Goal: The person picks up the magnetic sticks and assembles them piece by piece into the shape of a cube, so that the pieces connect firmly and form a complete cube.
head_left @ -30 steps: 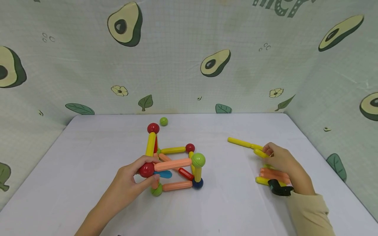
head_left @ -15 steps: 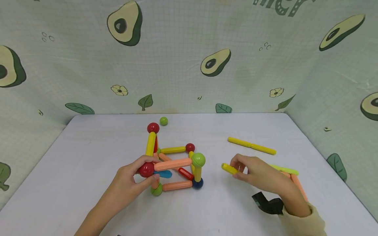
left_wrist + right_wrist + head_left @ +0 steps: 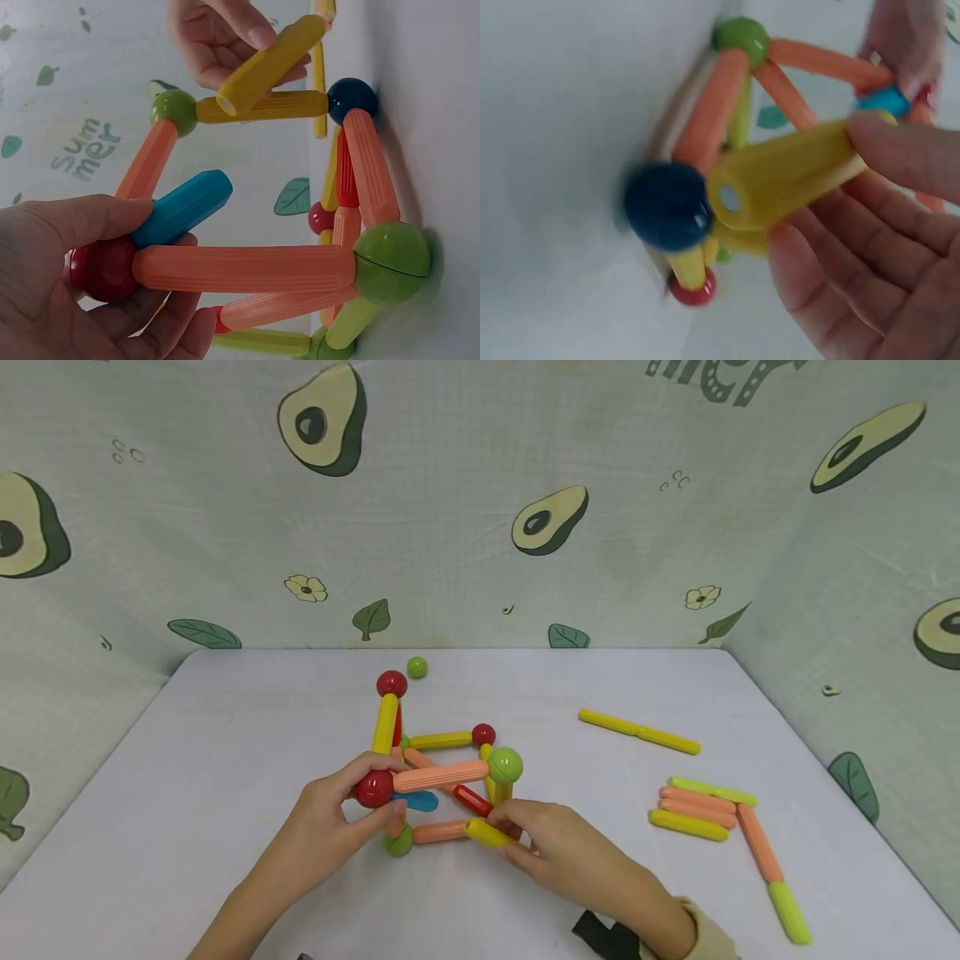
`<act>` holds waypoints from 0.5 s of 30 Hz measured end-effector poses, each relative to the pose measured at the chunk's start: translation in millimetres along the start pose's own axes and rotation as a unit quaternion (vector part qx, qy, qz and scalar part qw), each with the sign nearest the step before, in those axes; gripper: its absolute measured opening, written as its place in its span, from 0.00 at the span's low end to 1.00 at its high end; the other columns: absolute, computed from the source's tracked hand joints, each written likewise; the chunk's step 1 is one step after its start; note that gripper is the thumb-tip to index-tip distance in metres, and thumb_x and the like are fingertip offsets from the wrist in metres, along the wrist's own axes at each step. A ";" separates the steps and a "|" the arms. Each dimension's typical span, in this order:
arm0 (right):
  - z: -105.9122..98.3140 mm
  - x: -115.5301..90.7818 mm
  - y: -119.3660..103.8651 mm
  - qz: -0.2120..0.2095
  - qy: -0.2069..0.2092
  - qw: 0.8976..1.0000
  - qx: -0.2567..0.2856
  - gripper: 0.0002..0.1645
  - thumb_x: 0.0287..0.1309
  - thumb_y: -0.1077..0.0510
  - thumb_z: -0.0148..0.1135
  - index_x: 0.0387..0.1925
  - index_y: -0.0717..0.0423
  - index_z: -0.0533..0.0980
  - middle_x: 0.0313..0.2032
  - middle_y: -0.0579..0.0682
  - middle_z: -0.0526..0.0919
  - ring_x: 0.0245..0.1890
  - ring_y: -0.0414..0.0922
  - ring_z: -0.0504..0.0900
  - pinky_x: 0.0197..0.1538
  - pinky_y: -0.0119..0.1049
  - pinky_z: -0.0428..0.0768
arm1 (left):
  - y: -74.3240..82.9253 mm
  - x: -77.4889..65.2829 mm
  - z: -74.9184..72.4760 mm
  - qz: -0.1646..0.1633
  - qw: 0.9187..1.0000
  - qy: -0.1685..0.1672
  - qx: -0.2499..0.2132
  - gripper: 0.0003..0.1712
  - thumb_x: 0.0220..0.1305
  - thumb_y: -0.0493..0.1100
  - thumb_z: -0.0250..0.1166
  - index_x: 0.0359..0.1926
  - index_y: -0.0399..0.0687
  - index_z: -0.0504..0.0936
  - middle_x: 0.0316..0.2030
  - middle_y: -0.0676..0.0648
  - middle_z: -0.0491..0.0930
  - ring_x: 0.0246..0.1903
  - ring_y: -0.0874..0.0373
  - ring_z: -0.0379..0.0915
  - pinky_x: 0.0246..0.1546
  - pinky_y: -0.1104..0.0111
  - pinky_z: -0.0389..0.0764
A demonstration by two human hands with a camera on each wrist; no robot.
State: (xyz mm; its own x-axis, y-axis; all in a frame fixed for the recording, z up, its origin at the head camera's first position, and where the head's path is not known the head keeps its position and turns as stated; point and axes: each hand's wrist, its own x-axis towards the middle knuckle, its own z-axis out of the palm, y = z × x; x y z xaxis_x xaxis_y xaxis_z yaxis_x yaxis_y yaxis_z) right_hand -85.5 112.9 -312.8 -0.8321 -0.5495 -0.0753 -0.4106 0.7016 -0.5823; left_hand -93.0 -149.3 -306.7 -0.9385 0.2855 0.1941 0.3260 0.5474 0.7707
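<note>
A frame of magnetic sticks and balls stands in the middle of the table. My left hand [image 3: 337, 818] grips the red ball [image 3: 373, 789] at its near upper corner, where a blue stick [image 3: 184, 210] and an orange stick [image 3: 247, 268] meet it. Between thumb and fingers, my right hand [image 3: 570, 852] pinches a loose yellow stick [image 3: 486, 832]. In the right wrist view this stick's metal-tipped end is close beside the dark blue ball [image 3: 667, 206], which my hand mostly hides in the head view. A green ball [image 3: 506, 765] tops the near right upright.
Two yellow sticks [image 3: 637, 729] lie end to end at the back right. Nearer, several orange, yellow and lime sticks [image 3: 693, 810] are grouped, with an orange-and-lime pair [image 3: 772, 868] beside them. A loose green ball [image 3: 417, 667] sits at the far edge.
My right hand has taken a yellow stick from the right-hand group and carried it left to the frame. The left hand has stayed on the red ball.
</note>
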 end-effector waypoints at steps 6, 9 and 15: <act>21.0 16.3 -17.1 -0.004 0.051 0.996 -0.076 0.15 0.53 0.58 0.66 0.44 0.54 0.77 0.38 0.44 0.83 0.31 0.34 0.76 0.37 0.26 0.80 | -0.5 -0.7 -0.4 0.005 1.000 0.001 -0.002 0.20 0.55 0.47 0.68 0.49 0.56 0.75 0.45 0.53 0.81 0.45 0.56 0.76 0.44 0.59 0.81; 28.1 21.1 -23.4 -0.007 0.079 0.992 -0.096 0.16 0.53 0.57 0.66 0.44 0.56 0.76 0.39 0.46 0.84 0.32 0.36 0.79 0.36 0.27 0.80 | -0.9 -0.9 -0.1 0.007 1.000 0.003 -0.001 0.20 0.55 0.46 0.68 0.49 0.55 0.76 0.45 0.52 0.81 0.45 0.57 0.77 0.43 0.61 0.81; 40.0 26.3 -28.7 -0.033 0.141 0.978 -0.152 0.21 0.52 0.57 0.67 0.47 0.57 0.73 0.37 0.49 0.84 0.32 0.40 0.82 0.34 0.29 0.82 | -1.1 -1.1 0.5 0.012 1.000 0.005 0.002 0.20 0.54 0.45 0.69 0.49 0.54 0.76 0.44 0.53 0.81 0.44 0.58 0.77 0.43 0.62 0.81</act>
State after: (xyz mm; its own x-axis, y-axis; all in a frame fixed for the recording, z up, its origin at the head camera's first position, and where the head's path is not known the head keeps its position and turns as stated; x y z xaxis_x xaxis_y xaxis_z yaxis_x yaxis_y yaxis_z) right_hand -80.7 60.2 -330.5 -0.8525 -0.4807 0.2056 -0.5226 0.7952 -0.3076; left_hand -92.3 -149.8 -308.0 -0.9316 0.2910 0.2178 0.3482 0.5433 0.7639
